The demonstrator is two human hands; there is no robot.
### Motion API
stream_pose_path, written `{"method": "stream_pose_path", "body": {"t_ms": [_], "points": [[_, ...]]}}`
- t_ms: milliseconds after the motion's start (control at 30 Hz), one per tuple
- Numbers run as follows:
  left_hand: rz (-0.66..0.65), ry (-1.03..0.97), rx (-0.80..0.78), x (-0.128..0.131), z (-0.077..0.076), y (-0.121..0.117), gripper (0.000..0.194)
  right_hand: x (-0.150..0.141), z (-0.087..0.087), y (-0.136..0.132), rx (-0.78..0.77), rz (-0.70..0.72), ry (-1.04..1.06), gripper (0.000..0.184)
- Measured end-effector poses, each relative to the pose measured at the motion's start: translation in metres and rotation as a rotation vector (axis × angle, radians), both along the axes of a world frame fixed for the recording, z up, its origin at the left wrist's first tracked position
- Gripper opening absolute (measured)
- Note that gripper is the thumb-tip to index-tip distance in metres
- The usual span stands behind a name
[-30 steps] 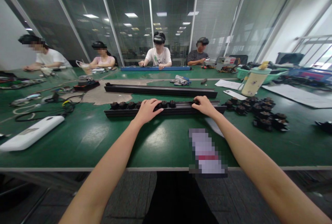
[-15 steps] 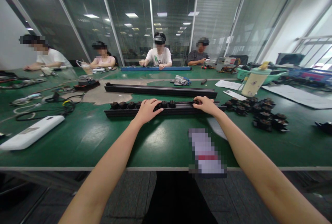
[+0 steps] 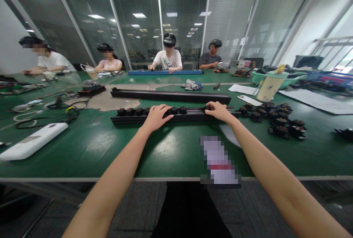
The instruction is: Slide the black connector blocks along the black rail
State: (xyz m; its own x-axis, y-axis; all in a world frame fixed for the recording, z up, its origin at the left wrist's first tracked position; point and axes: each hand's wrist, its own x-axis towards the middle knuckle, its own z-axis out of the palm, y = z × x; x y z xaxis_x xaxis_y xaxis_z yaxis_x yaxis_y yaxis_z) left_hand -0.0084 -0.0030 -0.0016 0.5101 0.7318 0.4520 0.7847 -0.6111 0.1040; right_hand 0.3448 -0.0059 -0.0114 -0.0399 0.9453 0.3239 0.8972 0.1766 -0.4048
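Note:
A long black rail (image 3: 193, 116) lies across the table in front of me, with a row of small black round parts (image 3: 139, 111) sitting along its left half. My left hand (image 3: 156, 116) is laid over the rail among these parts, fingers over the far side and thumb towards the near edge, gripping it. Farther right, my right hand (image 3: 219, 112) is closed on another black round part (image 3: 209, 107) in the rail's channel. Its fingers hide much of that part. A bare stretch of channel shows between the hands.
A second black rail (image 3: 171, 95) lies behind the first. Several loose black parts (image 3: 280, 114) are heaped at the right. A phone (image 3: 220, 160) overlaps the near table edge; a white case (image 3: 35, 140) lies left. A bottle (image 3: 271, 85) stands right. Co-workers sit across the table.
Almost nothing differs. Both hands keep their places on the rail and the round part, and the view has shifted very slightly.

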Motion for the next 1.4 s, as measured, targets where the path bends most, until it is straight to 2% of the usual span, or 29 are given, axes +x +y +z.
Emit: {"method": "stream_pose_path", "body": {"t_ms": [700,1400], "points": [[-0.005,-0.003,0.005,-0.001,-0.0011,0.0005,0.044,0.0035,-0.0021,0.0021,0.016,-0.024,-0.015,0.036],[-0.001,0.003,-0.001,-0.0003,-0.0006,0.0002,0.044,0.006,-0.0013,0.0026,0.037,0.013,-0.004,0.032]]}}
